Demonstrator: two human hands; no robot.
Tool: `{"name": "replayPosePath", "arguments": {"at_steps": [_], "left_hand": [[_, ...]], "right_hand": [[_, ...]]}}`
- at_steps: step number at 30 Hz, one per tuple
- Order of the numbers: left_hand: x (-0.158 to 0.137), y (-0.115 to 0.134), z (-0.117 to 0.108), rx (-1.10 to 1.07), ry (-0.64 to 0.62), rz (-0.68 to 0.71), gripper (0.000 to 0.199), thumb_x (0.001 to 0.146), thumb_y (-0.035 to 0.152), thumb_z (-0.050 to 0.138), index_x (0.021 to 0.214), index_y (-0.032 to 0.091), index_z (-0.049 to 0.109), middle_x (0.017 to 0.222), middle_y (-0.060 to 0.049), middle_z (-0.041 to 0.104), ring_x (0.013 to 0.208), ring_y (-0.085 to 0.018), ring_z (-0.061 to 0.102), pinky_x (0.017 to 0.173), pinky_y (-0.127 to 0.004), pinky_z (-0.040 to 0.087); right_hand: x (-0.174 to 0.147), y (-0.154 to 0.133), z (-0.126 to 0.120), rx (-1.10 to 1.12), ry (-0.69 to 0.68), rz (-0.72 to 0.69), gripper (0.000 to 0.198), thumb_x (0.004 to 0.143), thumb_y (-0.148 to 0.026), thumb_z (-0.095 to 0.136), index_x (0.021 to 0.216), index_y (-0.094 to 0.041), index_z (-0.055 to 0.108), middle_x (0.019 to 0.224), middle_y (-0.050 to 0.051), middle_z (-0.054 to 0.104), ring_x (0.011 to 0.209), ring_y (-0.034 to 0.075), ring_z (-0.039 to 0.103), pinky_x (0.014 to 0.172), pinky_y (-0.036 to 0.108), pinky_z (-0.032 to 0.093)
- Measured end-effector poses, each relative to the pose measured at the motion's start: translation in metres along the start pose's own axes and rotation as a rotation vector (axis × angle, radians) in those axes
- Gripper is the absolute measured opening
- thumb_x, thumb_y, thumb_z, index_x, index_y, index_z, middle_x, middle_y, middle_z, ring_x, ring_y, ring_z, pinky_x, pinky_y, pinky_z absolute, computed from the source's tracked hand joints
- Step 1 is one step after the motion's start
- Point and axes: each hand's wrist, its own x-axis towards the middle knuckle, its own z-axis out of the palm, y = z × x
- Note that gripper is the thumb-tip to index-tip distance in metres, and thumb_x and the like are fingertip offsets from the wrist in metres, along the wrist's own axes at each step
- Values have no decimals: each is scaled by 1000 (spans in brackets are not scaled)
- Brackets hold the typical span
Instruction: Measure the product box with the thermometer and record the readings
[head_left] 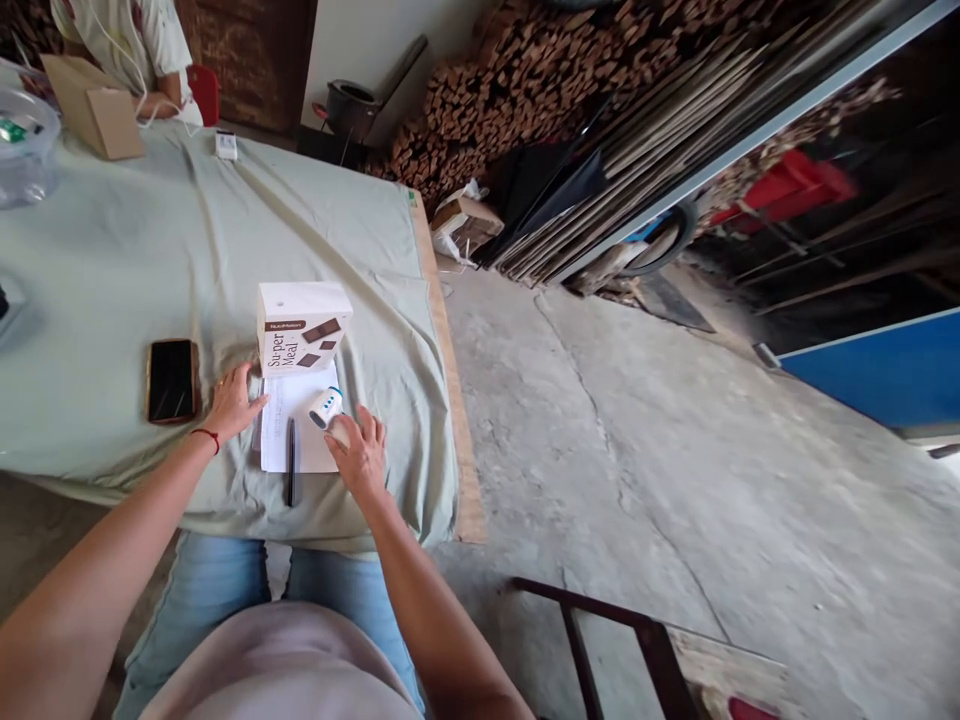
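Note:
A white "Super Meal" box (302, 325) stands on the pale green cloth (150, 240), at the far end of a white sheet of paper (281, 420). A black pen (291, 462) lies along the paper. My left hand (232, 402) rests flat on the cloth at the paper's left edge, fingers apart, holding nothing. My right hand (361, 455) grips a small white device with blue dots (326, 406), its tip over the paper's right side. A black phone (172, 380) lies left of my left hand.
Another person sits at the table's far left behind a cardboard box (94, 105). A clear plastic container (26, 145) stands at the left edge. A small white item (226, 146) lies far back. Stacked wood (540, 70) fills the background. A dark metal frame (600, 640) stands on concrete floor.

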Motion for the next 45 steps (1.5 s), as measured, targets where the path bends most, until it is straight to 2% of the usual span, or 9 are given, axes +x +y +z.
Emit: {"name": "replayPosePath", "arguments": {"at_steps": [2,5,10,13,15,19,22,29,45], "left_hand": [[-22,0,0,1,-51,84,51,86,36,62,134,19,56,148,-15,52,137,-34,50,113,-53,42],[-51,4,0,37,-94,157,35,87,31,61,120,22,67,153,-12,47,139,-33,48,115,-52,41],[-70,17,-1,107,-66,188,32,89,28,59,118,24,71,151,-11,49,138,-34,48,117,-52,37],[-71,23,-1,113,-49,186,32,87,27,60,117,25,71,149,-10,51,137,-33,48,118,-52,36],[-71,24,-1,118,-50,184,33,85,27,63,117,25,70,149,-9,51,137,-33,47,118,-52,36],[-72,26,-2,143,-76,190,38,81,27,65,119,26,68,150,-9,50,139,-34,46,117,-53,36],[-73,28,-3,144,-74,189,38,82,27,65,120,24,68,149,-10,51,138,-34,46,117,-53,36],[-72,30,-3,87,-83,182,38,81,26,65,119,25,67,150,-10,49,139,-35,44,118,-55,33],[-73,33,-3,96,-87,191,37,83,27,64,119,23,68,150,-10,50,138,-35,45,117,-54,35]], "right_hand": [[-3,-9,2,-59,-84,-166,21,94,-25,61,111,-26,74,116,12,66,106,28,56,88,40,45],[3,-28,8,-123,-346,-411,29,97,-16,54,112,-28,75,103,10,65,95,24,57,83,37,43],[33,-37,3,-97,-614,-601,26,98,-13,49,91,-22,72,91,9,65,87,23,54,85,39,44],[42,-30,-7,178,-631,-492,18,94,-19,56,83,-23,69,79,5,64,76,20,53,81,37,47],[39,-30,-9,368,-498,-296,10,88,-27,65,79,-24,66,73,2,63,70,17,53,76,35,48],[14,-49,7,734,-127,219,18,78,-40,70,77,-25,61,67,-2,62,61,15,54,65,32,49],[-5,-66,28,920,-102,431,21,79,-44,62,83,-24,64,66,-2,64,59,16,56,62,32,49],[-18,-68,51,689,-37,399,11,73,-35,67,71,-25,63,63,-2,61,61,16,52,68,33,48],[-18,-65,47,611,-129,350,7,75,-29,66,69,-26,63,63,-3,59,61,15,50,68,32,46]]}}
